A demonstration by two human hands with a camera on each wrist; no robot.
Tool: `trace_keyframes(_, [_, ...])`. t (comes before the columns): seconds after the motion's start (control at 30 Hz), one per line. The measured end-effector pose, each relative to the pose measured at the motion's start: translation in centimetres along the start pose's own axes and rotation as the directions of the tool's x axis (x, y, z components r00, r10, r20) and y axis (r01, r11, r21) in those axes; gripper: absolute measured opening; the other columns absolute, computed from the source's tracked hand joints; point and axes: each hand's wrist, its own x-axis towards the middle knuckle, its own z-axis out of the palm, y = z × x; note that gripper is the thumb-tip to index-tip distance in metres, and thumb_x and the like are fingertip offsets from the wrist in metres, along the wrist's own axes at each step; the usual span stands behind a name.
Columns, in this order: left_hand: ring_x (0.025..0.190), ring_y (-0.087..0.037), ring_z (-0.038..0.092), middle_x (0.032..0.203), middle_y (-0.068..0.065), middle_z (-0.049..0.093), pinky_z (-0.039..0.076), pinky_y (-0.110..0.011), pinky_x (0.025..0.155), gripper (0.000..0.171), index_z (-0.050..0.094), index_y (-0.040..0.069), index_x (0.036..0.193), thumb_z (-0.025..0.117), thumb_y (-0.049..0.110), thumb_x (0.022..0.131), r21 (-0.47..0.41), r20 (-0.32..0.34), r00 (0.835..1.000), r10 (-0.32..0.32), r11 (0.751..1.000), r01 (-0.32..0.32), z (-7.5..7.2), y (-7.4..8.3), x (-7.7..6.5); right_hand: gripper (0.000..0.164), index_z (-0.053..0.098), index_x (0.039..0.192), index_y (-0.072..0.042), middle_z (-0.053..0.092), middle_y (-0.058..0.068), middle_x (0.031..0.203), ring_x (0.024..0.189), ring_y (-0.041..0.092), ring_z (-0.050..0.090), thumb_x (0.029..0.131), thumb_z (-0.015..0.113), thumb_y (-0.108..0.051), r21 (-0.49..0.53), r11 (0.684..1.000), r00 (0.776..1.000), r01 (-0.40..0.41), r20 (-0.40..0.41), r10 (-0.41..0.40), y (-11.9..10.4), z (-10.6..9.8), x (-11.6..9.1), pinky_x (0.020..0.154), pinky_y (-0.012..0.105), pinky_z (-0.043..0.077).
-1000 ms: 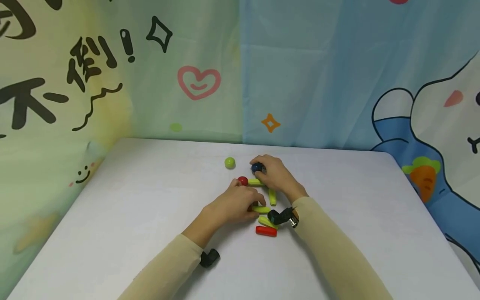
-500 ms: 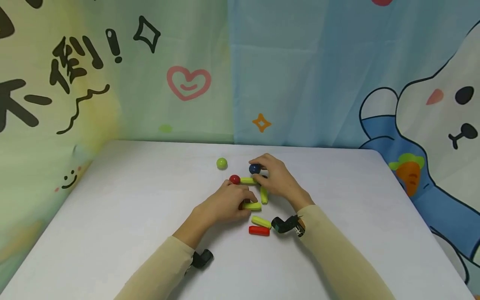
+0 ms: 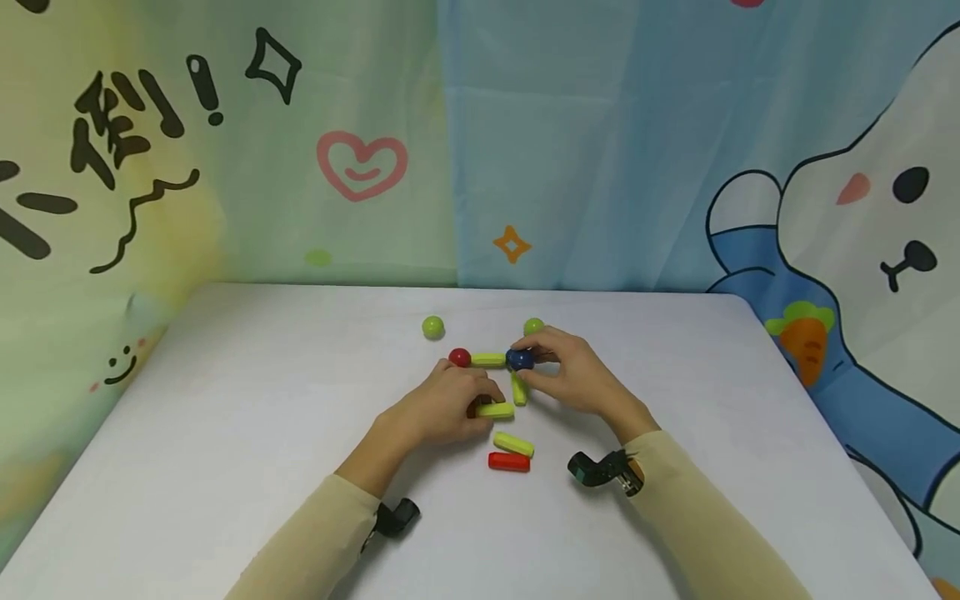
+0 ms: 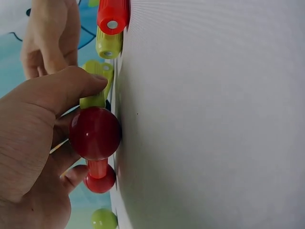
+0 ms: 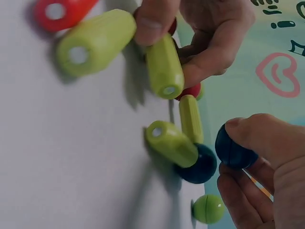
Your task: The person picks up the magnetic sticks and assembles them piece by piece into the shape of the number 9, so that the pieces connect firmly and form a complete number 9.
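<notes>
blue ball (image 5: 236,149), dark (faintly seamed), is pinched by the right grip (image 3: 570,372), the left grip (image 3: 447,404) pinching a lime rod (image 5: 164,67).

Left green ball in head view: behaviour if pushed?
The left green ball would likely roll readily, being round. Its glossy surface may make it slippery to pinch. Gentle nudges probably won't disturb the nearest red ball; a gap separates them.

White tabletop (image 3: 225,467), green-and-blue backdrop (image 3: 585,150), pink heart (image 3: 362,175), cartoon animal (image 3: 855,242)

Long, plain beige sleeves (image 3: 693,517) are worn with small black wrist cameras (image 3: 596,471).
</notes>
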Motion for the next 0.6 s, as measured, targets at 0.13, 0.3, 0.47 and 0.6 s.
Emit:
trace_keyframes(0.13, [0.083, -0.004, 0.055, 0.098, 0.012, 0.067, 0.035, -0.035, 0.084, 0.023, 0.077, 0.022, 0.112, 0.076, 0.02, 0.09, -0.021, -0.014, 1.0, -0.012, 1.0, 0.012, -0.1, -0.1, -0.2, 0.036, 0.067, 0.125, -0.005, 0.066, 0.006, 0.12, 0.108, 0.024, 0.069, 0.091, 0.077, -0.009, 0.023, 0.999, 1.0, 0.03, 0.0, -0.03, 0.2, 0.0, -0.8, 0.098, 0.04, 0.055])
trace_keyframes(0.3, [0.086, -0.005, 0.055, 0.1, 0.011, 0.068, 0.035, -0.035, 0.084, 0.022, 0.076, 0.022, 0.111, 0.075, 0.02, 0.09, -0.033, -0.025, 1.0, -0.005, 0.999, 0.004, 0.0, -0.3, -0.2, 0.036, 0.067, 0.126, -0.006, 0.067, 0.004, 0.121, 0.108, 0.021, 0.069, 0.091, 0.078, -0.011, 0.019, 0.999, 1.0, 0.029, 0.011, -0.029, 0.2, 0.0, -1.7, 0.097, 0.04, 0.056])
trace_keyframes(0.47, [0.087, -0.004, 0.056, 0.101, 0.01, 0.068, 0.035, -0.036, 0.085, 0.022, 0.075, 0.021, 0.111, 0.074, 0.019, 0.09, -0.047, -0.031, 1.0, -0.002, 0.999, 0.0, 0.3, -0.4, 0.0, 0.035, 0.068, 0.124, -0.006, 0.068, 0.001, 0.117, 0.106, 0.019, 0.068, 0.09, 0.078, -0.011, 0.013, 0.999, 1.0, 0.029, 0.008, -0.029, 0.4, 0.1, -2.5, 0.094, 0.04, 0.057])
trace_keyframes(0.6, [0.086, -0.004, 0.056, 0.101, 0.01, 0.068, 0.035, -0.036, 0.086, 0.021, 0.075, 0.021, 0.11, 0.074, 0.018, 0.089, -0.058, -0.033, 0.999, -0.005, 0.998, 0.003, 0.4, -0.4, 0.0, 0.034, 0.069, 0.121, -0.006, 0.07, 0.0, 0.114, 0.102, 0.017, 0.067, 0.089, 0.079, -0.012, 0.018, 0.998, 0.998, 0.054, 0.011, -0.054, 0.6, 0.3, -3.1, 0.089, 0.039, 0.058])
